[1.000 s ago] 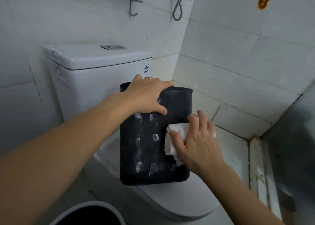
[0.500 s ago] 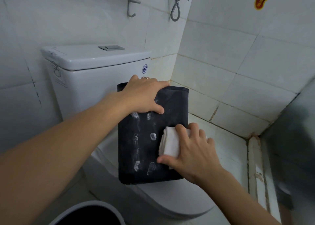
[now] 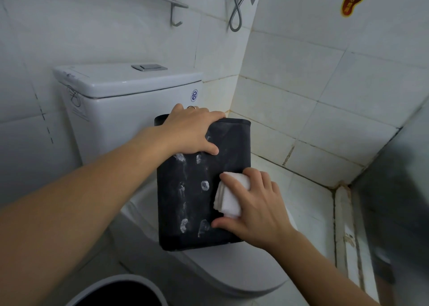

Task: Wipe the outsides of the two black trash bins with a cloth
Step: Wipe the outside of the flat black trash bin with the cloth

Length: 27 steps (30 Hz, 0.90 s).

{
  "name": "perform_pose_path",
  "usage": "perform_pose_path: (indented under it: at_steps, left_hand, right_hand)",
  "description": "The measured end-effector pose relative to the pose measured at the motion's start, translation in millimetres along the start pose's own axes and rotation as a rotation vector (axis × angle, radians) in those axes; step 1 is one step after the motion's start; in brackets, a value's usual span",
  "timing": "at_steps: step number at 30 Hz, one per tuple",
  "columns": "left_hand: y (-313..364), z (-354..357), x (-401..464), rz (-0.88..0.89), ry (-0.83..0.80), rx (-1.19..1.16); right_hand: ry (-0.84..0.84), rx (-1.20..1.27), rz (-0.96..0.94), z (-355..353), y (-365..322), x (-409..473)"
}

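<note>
A: Rim of a second bin (image 3: 130,280) sits nearest to you, below and left of the black bin (image 3: 185,189). What does your right hand (image 3: 257,210) do?

B: It presses a folded white cloth (image 3: 228,197) on the front face of the black bin, at its right side; your fingers curl around the cloth, thumb under it.

A: And the black bin?

B: It stands upright on the closed toilet lid (image 3: 232,268), with white smears left of the cloth.

A: Your left hand (image 3: 190,131)?

B: It grips the top rim of the black bin, fingers bent over the edge, thumb on the front.

A: Behind the black bin?

B: The toilet tank (image 3: 120,96), then the tiled wall (image 3: 325,73).
</note>
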<state>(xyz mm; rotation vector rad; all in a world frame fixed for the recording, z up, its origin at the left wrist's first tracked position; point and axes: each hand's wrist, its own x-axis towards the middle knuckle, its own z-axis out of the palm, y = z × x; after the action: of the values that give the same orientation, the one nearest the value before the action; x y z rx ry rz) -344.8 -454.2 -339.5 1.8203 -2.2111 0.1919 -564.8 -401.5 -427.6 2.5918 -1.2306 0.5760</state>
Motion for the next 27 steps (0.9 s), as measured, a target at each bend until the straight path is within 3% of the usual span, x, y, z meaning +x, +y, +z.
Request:
perform_pose_path:
  at_steps: [5, 15, 22, 27]
  left_hand:
    - [1, -2, -1, -0.001, 0.004, -0.008]
    - [6, 2, 3, 0.004, 0.004, 0.003]
    - [20, 12, 0, 0.061, 0.005, 0.12]
    - [15, 15, 1, 0.036, -0.01, 0.118]
  right_hand:
    - [-0.02, 0.048, 0.032, -3, 4, 0]
    - [0.027, 0.117, 0.355, -17, 8, 11]
    - [-0.076, -0.009, 0.367, -14, 0, 13]
    - [-0.158, 0.069, 0.315, -8, 1, 11]
